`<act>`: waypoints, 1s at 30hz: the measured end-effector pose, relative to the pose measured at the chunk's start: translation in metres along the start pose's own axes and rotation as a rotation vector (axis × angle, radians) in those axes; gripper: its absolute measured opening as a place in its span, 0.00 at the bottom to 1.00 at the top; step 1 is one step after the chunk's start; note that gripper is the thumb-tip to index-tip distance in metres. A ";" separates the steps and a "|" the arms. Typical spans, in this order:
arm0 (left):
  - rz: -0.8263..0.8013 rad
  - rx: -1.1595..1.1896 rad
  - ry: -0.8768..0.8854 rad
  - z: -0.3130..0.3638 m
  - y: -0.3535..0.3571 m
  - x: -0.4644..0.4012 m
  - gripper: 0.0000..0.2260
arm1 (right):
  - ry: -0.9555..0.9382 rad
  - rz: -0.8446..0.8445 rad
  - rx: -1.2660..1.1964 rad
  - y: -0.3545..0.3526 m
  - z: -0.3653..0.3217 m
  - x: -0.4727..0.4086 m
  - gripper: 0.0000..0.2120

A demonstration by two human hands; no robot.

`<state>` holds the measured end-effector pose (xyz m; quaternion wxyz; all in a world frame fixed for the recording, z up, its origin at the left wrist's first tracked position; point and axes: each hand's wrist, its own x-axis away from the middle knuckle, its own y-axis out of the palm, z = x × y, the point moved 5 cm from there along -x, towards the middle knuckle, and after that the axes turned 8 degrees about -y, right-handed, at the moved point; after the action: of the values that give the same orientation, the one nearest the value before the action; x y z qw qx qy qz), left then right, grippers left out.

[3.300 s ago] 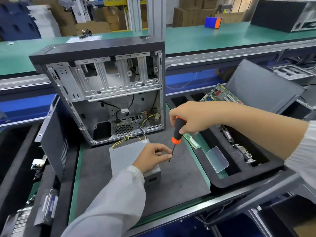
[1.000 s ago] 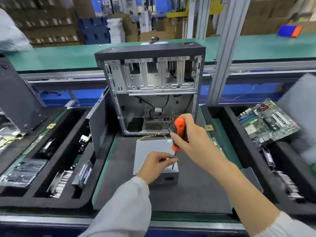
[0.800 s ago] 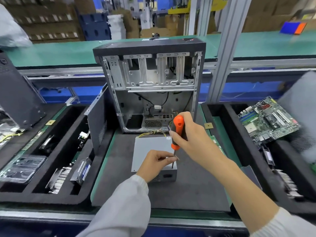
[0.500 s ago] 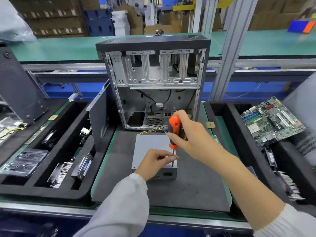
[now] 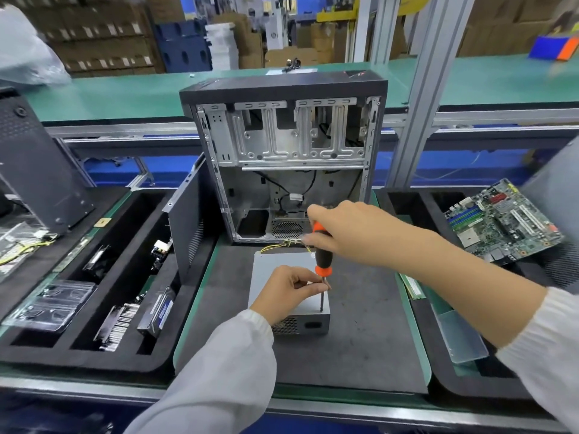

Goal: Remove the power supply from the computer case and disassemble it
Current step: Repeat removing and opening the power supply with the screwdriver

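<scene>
While the left hand [image 5: 286,288] seemingly pinches its shaft, the right hand [image 5: 351,233] grips the screwdriver [image 5: 322,256] atop the power supply [image 5: 283,261].

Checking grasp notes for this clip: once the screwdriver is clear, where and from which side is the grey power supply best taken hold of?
Probably across the power supply's two long flat side walls, coming from above. It lies flat on the dark mat with the top and both sides open. Avoid the far end, where the yellow wires leave it toward the computer case. For now the left hand rests on top and the right hand holds the screwdriver upright at its near corner.
</scene>
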<state>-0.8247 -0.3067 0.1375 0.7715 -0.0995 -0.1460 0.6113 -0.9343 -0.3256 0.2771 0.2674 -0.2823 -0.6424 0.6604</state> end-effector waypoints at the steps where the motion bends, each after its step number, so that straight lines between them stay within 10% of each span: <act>1: -0.025 -0.025 -0.002 0.001 -0.002 0.000 0.03 | -0.024 -0.038 -0.045 0.002 0.000 0.000 0.16; 8: -0.162 0.065 -0.005 0.011 -0.004 -0.003 0.09 | -0.240 -0.311 -0.245 -0.001 0.002 0.006 0.03; 13: -0.175 0.050 0.013 0.012 -0.005 -0.002 0.05 | -0.331 -0.410 -0.325 -0.009 -0.004 0.008 0.09; 18: -0.152 0.086 -0.005 0.012 -0.004 -0.003 0.05 | -0.025 -0.229 0.053 -0.008 -0.001 -0.005 0.32; 23: -0.249 0.133 -0.012 0.012 -0.002 -0.004 0.06 | -0.203 -0.441 -0.122 -0.011 -0.013 -0.002 0.04; 30: -0.232 0.161 -0.003 0.012 -0.001 -0.003 0.11 | -0.082 -0.415 -0.130 -0.023 -0.013 -0.003 0.27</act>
<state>-0.8289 -0.3098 0.1490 0.8423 -0.0190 -0.1082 0.5276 -0.9226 -0.3181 0.2996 0.3526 -0.1336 -0.7383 0.5593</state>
